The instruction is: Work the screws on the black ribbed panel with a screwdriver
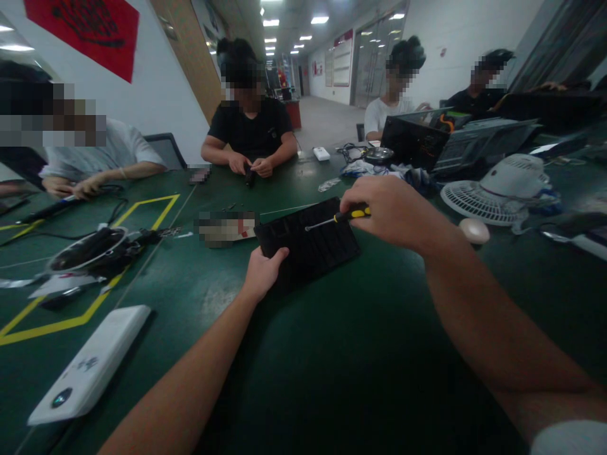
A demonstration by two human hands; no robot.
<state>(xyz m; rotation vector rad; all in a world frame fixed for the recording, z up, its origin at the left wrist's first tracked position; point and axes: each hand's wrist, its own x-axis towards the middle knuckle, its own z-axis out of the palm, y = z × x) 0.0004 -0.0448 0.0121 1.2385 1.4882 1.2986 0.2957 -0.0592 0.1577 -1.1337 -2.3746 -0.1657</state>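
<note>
My left hand (264, 272) grips the near left corner of a flat black tray-like panel (327, 243), its thumb lying on top. Raised ribs and recesses cross the face of the panel, which tilts over the green table. In my right hand (379, 208) is a screwdriver (342, 217) with a yellow and black handle and a thin metal shaft. Its tip points left and down, over the panel's upper middle; whether it touches is unclear. Beyond the panel's left edge lies a beige and red box-like item (232, 229), partly blurred out.
A white power bank-like device (90, 366) lies at the near left. Cables and a ring-shaped part (90, 249) are at left. On the right stand a white fan (502, 189) and a round pale object (474, 231). Several people sit around the green table (332, 354).
</note>
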